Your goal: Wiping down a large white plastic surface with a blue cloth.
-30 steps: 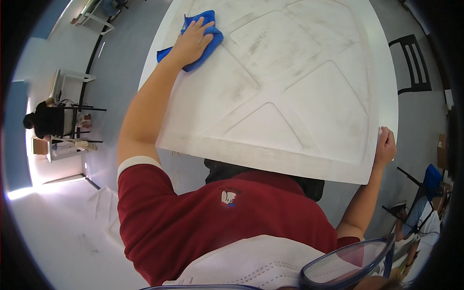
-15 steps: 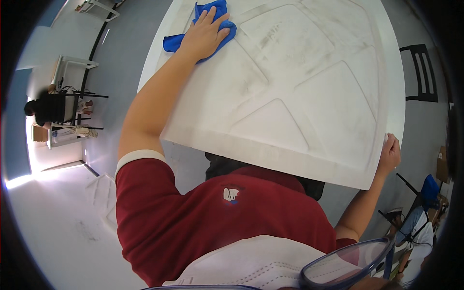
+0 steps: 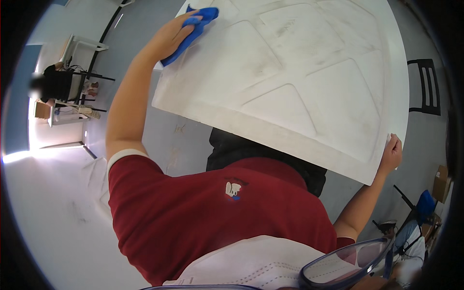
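A blue cloth [image 3: 207,14] lies against the upper-left edge of a large white panel [image 3: 270,63], bunched beneath the left hand [image 3: 169,39]. That hand's grip is partly closed, with the cloth caught under and between the fingers and thumb. The panel, molded with raised ridges and marked by grey smudges, rests on a white counter [image 3: 400,82] whose margin shows along its right side. The right hand [image 3: 392,152] is at the panel's right edge, near the close corner; its fingers are curled in, but I cannot tell whether its grip is closed on that edge. Both forearms come from a maroon shirt [image 3: 212,222] with pale cuffs. Beyond the counter, to the right, stands a black chair [image 3: 426,87]; far left, a person in black [image 3: 57,84] sits by a white desk [image 3: 72,116].
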Available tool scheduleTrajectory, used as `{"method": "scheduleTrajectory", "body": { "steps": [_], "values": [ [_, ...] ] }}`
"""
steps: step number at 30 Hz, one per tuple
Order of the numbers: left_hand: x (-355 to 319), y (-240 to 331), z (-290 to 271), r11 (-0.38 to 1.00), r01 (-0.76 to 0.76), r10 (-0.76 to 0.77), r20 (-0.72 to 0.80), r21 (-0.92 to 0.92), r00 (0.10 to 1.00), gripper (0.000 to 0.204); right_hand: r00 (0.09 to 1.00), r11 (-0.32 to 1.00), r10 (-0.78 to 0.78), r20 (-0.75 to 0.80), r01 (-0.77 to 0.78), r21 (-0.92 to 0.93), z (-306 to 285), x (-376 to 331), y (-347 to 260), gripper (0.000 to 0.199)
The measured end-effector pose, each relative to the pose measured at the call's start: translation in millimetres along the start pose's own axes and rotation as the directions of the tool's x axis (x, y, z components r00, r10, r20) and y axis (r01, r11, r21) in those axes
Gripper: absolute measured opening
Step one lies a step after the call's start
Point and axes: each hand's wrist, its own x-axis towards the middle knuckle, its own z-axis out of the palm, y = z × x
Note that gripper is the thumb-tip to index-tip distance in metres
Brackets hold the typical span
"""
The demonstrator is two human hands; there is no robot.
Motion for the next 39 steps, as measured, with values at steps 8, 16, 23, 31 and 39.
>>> {"method": "scheduleTrajectory", "body": {
  "steps": [8, 16, 23, 31, 39],
  "values": [
    [-89.8, 26.7, 14.6, 0.973, 0.147, -0.174, 0.141, 0.180, 0.975, 0.046, 0.999, 0.999, 0.052, 0.010, -0.052, 0.012, 4.7, 2.5, 4.7, 0.032],
    [-91.3, 38.4, 34.5, 0.908, 0.123, -0.180, 0.106, 0.400, 0.978, 0.050, 0.997, 0.998, 0.056, 0.047, -0.057, 0.029, 3.2, 2.7, 2.2, 0.032],
    [-93.8, 27.3, 35.5, 0.956, 0.094, -0.109, 0.041, 0.277, 0.993, 0.043, 0.999, 1.000, 0.007, 0.032, -0.007, 0.003, 1.4, 2.9, 7.0, 0.029],
    [-105.0, 64.2, 29.3, 0.991, 0.059, -0.070, -0.092, -0.123, 0.993, 0.038, 1.000, 1.000, -0.019, 0.018, 0.019, -0.002, 3.2, 1.1, 1.3, 0.028],
    [-82.3, 133.1, 57.6, 0.991, -0.113, 0.115, 0.029, -0.071, 0.993, 0.045, 1.000, 1.000, -0.006, 0.026, 0.006, -0.017, 1.4, 3.2, 3.7, 0.028]
  ]
}}
